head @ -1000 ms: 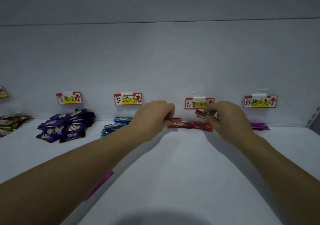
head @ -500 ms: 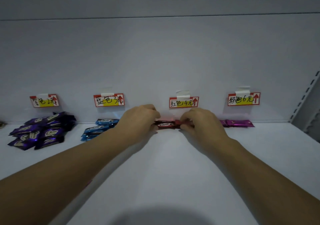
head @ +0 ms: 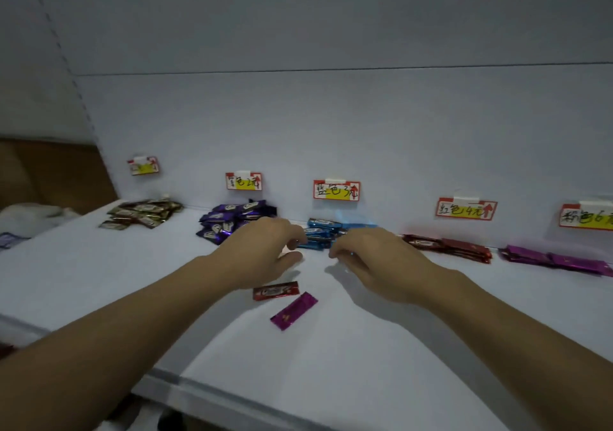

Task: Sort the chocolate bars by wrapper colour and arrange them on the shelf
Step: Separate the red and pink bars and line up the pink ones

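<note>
On the white shelf (head: 414, 347), chocolate bars lie in colour groups along the back wall: gold-brown bars (head: 142, 213), purple bars (head: 232, 220), blue bars (head: 323, 236), red bars (head: 454, 248) and pink bars (head: 557, 260). A loose red bar (head: 275, 290) and a loose pink bar (head: 294, 310) lie in front, just below my left hand (head: 265, 253). My left hand and my right hand (head: 374, 258) hover with loosely curled fingers on either side of the blue pile, holding nothing.
Red-and-yellow price labels (head: 336, 190) hang on the back wall above each pile. The shelf's front edge (head: 232, 394) runs across the lower frame. A brown surface and white bags (head: 30, 215) lie beyond the shelf's left end.
Both hands left the red pile and shifted left to the blue pile. The view swung left, so the loose red and pink bars now show.
</note>
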Available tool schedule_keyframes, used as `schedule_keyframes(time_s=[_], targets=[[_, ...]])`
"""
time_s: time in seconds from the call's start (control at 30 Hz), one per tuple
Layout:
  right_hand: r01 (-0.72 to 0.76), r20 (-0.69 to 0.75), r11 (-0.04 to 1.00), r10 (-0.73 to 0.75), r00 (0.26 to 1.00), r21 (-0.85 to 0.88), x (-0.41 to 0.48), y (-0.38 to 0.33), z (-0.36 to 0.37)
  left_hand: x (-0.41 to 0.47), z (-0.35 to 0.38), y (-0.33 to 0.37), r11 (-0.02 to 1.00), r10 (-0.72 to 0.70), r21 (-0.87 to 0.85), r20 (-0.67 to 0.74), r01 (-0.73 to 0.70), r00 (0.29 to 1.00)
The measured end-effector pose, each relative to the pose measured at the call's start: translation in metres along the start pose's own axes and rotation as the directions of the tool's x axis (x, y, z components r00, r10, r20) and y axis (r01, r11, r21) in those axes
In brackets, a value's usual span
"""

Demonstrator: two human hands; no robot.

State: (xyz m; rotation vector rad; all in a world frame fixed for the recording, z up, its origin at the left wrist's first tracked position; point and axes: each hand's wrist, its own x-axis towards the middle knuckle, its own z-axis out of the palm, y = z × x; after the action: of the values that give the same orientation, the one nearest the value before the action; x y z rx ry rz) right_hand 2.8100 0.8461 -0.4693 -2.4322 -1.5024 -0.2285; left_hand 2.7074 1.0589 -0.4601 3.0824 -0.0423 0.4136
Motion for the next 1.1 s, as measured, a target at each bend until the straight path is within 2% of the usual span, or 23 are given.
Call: schedule_keyframes(time_s=[0.07, 0.13, 0.23, 0.4, 0.57, 0.67, 0.77, 0.9, 1.1], targets=[[0.041, 0.022, 0.996, -0.043, 0.999, 0.075, 0.01, -0.025, 0.01, -0.031, 0.012, -0.01, 0.991, -0.076, -0.118, -0.039, 0.071, 0.996], [0.036, 0.011, 0.985, -0.039, 0.999, 0.169, 0.013, -0.047, 0.026, -0.058, 0.03, -0.014, 0.965, -0.181, -0.215, -0.136, 0.149, 0.974], [0.05, 0.02, 0.981, -0.055, 0.998, 0.187, 0.016, -0.063, 0.05, -0.075, 0.04, -0.013, 0.94, -0.243, -0.308, -0.293, 0.15, 0.925], [-0.059, 0.012, 0.949, 0.058, 0.998, 0.309, 0.025, -0.059, 0.058, -0.075, 0.039, -0.008, 0.956, -0.064, -0.294, -0.166, 0.013, 0.984], [-0.151, 0.02, 0.888, 0.158, 0.987, 0.434, 0.023, -0.057, 0.061, -0.077, 0.037, -0.009, 0.941, 0.034, -0.331, -0.132, -0.077, 0.991], [-0.195, 0.006, 0.845, 0.221, 0.975, 0.499, 0.021, -0.055, 0.06, -0.076, 0.037, -0.01, 0.91, 0.007, -0.412, -0.106, -0.051, 0.994], [-0.215, -0.05, 0.807, 0.289, 0.956, 0.55, 0.018, -0.051, 0.054, -0.07, 0.032, -0.006, 0.861, -0.022, -0.508, -0.001, 0.019, 1.0], [-0.244, -0.078, 0.796, 0.342, 0.936, 0.554, 0.012, -0.035, 0.043, -0.051, 0.023, 0.006, 0.893, -0.038, -0.442, 0.123, 0.089, 0.992], [-0.281, -0.177, 0.803, 0.427, 0.887, 0.526, -0.016, 0.015, 0.003, -0.011, 0.025, 0.038, 0.84, -0.056, -0.539, 0.019, 0.058, 0.998]])
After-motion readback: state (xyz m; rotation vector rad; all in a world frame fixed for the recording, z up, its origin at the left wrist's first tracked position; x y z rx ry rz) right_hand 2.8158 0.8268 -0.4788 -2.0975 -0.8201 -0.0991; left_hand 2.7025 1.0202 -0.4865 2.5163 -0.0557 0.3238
